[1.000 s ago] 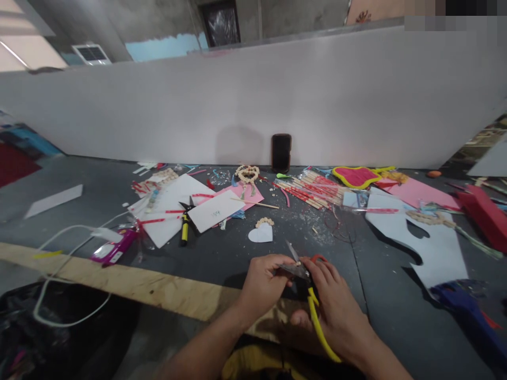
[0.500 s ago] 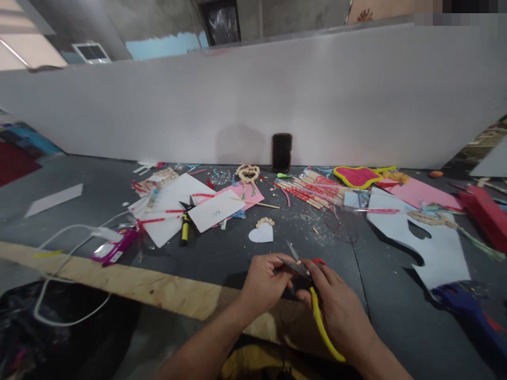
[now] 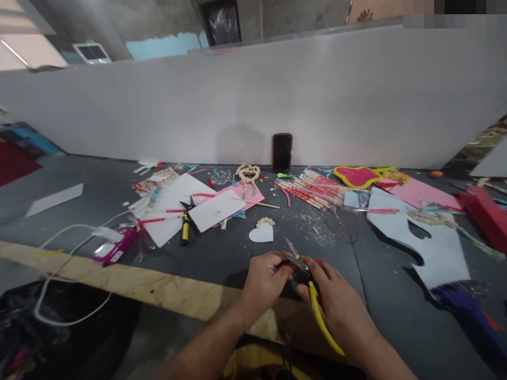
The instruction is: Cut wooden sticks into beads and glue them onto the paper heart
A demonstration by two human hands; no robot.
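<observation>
My right hand (image 3: 336, 295) is closed around scissors (image 3: 321, 319) with a yellow handle, their blades parted and pointing up and left. My left hand (image 3: 264, 279) is closed at the lower blade, fingers pinched together; what they hold is too small to tell. Beyond the hands, a white paper heart (image 3: 262, 233) lies on the dark table, touching a small curve of pale beads (image 3: 265, 221). A heart-shaped ring of beads (image 3: 247, 173) with tassels lies farther back.
A phone (image 3: 282, 152) leans on the white partition (image 3: 166, 116). Left lie pliers (image 3: 185, 229), white sheets and a magenta glue gun (image 3: 114, 247) with a cord. Right are red-striped sticks (image 3: 309, 189), a cut white sheet (image 3: 439, 248) and a blue tool (image 3: 467, 311).
The scissors have shifted slightly left and upward, their blades still parted. Both hands have moved only a little, and the things on the table lie as before.
</observation>
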